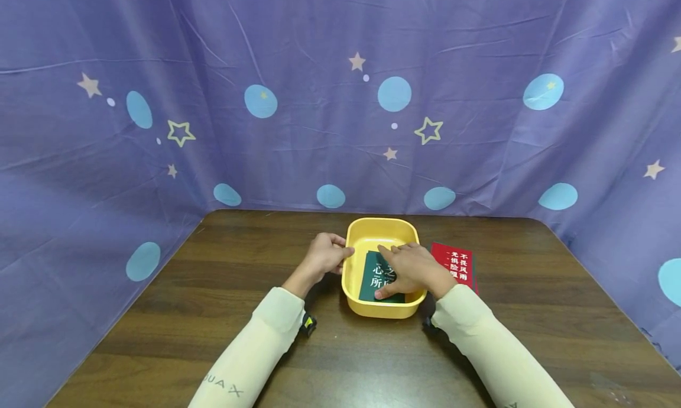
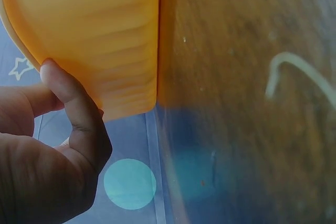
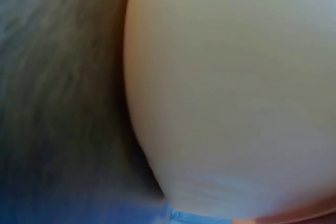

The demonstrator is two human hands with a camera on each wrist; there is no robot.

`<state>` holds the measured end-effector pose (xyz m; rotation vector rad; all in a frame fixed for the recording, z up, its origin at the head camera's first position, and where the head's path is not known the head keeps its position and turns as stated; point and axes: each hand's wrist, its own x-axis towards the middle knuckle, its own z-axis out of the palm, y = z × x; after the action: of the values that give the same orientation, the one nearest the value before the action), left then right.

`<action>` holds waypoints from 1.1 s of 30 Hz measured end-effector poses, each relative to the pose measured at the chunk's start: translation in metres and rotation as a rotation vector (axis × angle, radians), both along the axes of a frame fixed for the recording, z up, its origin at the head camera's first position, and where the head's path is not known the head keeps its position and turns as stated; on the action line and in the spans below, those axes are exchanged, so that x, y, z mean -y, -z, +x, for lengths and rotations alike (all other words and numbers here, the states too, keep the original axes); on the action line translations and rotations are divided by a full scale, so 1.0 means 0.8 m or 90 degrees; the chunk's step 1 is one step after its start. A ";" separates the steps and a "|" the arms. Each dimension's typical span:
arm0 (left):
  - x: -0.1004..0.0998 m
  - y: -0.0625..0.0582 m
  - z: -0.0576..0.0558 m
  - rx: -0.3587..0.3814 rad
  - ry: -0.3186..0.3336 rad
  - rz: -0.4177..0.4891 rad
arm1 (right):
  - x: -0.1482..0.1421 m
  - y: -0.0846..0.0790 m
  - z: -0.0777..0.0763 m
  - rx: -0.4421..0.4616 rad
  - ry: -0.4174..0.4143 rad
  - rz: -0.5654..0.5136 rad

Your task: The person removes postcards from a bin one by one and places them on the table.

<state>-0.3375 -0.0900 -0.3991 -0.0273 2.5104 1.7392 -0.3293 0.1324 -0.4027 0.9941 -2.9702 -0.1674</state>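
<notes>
A yellow plastic basin (image 1: 380,310) sits upright on the table, and its side wall fills the upper left of the left wrist view. My left hand (image 1: 326,255) grips its left rim, thumb at the edge and fingers against the outside. Inside the basin lies a dark green card or booklet (image 1: 369,291) with white Chinese characters. Over it my right hand (image 1: 408,268) reaches in from the right, fingers spread and thumb on or just above the cover, hiding its right part. The right wrist view is mostly filled by the basin's pale, blurred outer wall (image 3: 226,87).
Just right of the basin lies a red card or booklet (image 1: 464,266) with white characters, partly covered by the right hand and forearm. A dark edge shows beneath it. The brown wooden table (image 1: 255,254) meets a purple patterned curtain (image 1: 319,142) behind.
</notes>
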 end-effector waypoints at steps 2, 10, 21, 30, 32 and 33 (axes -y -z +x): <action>-0.001 0.000 0.000 -0.001 0.001 0.000 | 0.001 0.001 0.000 -0.002 0.012 0.019; -0.001 0.000 0.001 -0.003 -0.003 0.000 | 0.005 0.000 -0.001 0.000 0.034 0.056; -0.001 -0.001 0.002 -0.009 0.000 -0.001 | 0.005 0.002 -0.004 -0.008 0.028 0.017; -0.002 -0.001 0.002 -0.002 0.001 0.011 | 0.002 -0.002 -0.007 -0.018 0.011 -0.076; -0.002 0.000 0.002 -0.002 0.000 0.013 | 0.001 -0.004 -0.007 -0.022 0.009 -0.099; -0.002 0.000 0.001 -0.003 -0.001 0.014 | 0.001 -0.005 -0.007 -0.021 0.006 -0.114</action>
<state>-0.3364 -0.0882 -0.3991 -0.0231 2.4957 1.7686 -0.3346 0.1320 -0.3988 0.9463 -2.8972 0.0805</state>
